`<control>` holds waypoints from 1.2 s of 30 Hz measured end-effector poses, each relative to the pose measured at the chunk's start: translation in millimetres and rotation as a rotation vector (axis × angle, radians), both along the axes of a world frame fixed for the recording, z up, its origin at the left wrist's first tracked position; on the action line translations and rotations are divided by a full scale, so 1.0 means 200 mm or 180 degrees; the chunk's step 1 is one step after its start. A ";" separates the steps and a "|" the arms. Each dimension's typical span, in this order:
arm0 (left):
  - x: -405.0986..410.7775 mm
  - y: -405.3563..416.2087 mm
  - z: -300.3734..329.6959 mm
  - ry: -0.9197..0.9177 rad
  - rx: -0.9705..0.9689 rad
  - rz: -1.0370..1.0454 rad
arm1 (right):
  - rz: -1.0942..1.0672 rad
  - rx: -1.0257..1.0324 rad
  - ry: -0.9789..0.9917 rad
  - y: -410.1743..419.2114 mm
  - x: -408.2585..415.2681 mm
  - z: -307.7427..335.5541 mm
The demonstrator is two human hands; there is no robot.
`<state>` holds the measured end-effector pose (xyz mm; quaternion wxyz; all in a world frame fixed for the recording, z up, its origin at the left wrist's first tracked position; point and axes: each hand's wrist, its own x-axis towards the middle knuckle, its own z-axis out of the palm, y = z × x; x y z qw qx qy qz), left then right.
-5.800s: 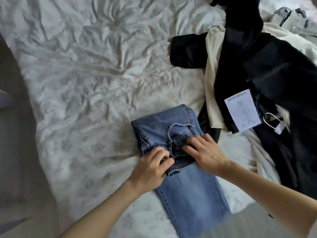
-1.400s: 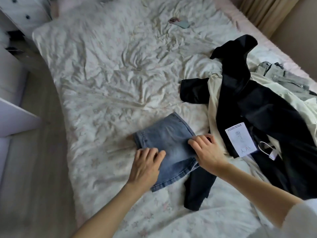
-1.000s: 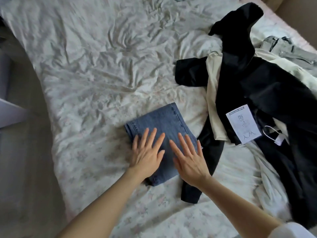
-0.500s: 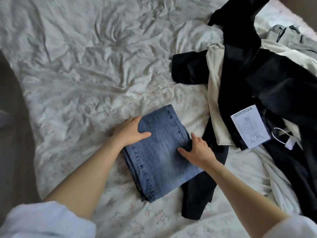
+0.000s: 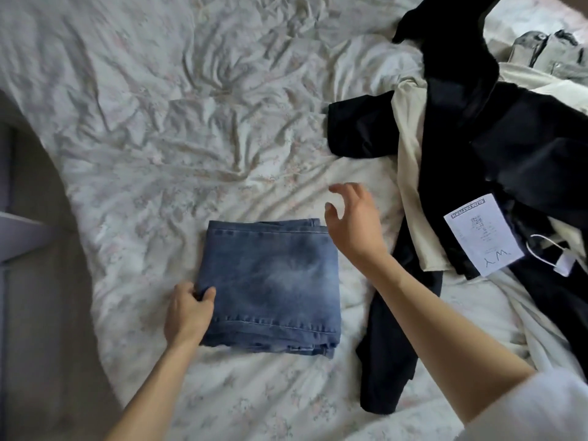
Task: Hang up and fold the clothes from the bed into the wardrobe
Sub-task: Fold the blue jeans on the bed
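Centrally, in the lower middle of the frame, a pair of folded blue jeans (image 5: pixel 270 288) is seen lying flat on the wrinkled, pale floral bedsheet (image 5: pixel 152 128), as a squarish stack with its hems along the near edge. Its lower left corner is pinched by the left hand (image 5: pixel 187 308), whose thumb is laid on top of the denim while the fingers are tucked under the edge. The right hand (image 5: pixel 353 227) is held just above the jeans' upper right corner, its fingers spread apart and loosely curved, with nothing gripped; whether the denim is touched by it cannot be told. To the right of the jeans, a black garment (image 5: pixel 509 148) is spread across the right side of the frame, with one dark part trailing down toward the lower right. A cream garment (image 5: pixel 410 173) is partly covered by it. A white paper tag (image 5: pixel 480 237) with printed text is seen lying on the black fabric, and a small white loop label (image 5: pixel 553 256) is seen just beside it. A grey garment (image 5: pixel 547 52) is visible at the upper right corner. White sleeve fabric (image 5: pixel 541 409) is seen at the lower right.
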<state>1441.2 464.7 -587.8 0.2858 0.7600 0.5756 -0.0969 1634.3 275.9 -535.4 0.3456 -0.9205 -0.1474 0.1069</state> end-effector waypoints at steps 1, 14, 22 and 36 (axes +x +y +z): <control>-0.01 0.00 -0.01 0.0042 0.0098 -0.0046 | -0.0106 0.0089 0.0063 0.00 -0.03 -0.02; 0.16 0.07 -0.07 -0.1285 -0.1067 -0.0260 | -0.0969 0.0931 0.2164 -0.09 -0.50 -0.36; 0.10 -0.20 0.22 -0.1149 0.1279 -0.1034 | -0.0605 0.0435 0.0693 -0.06 -0.51 -0.11; -0.23 -0.05 1.24 -0.2286 0.2277 -0.0236 | 0.0897 0.1063 -0.0849 0.34 -0.67 0.89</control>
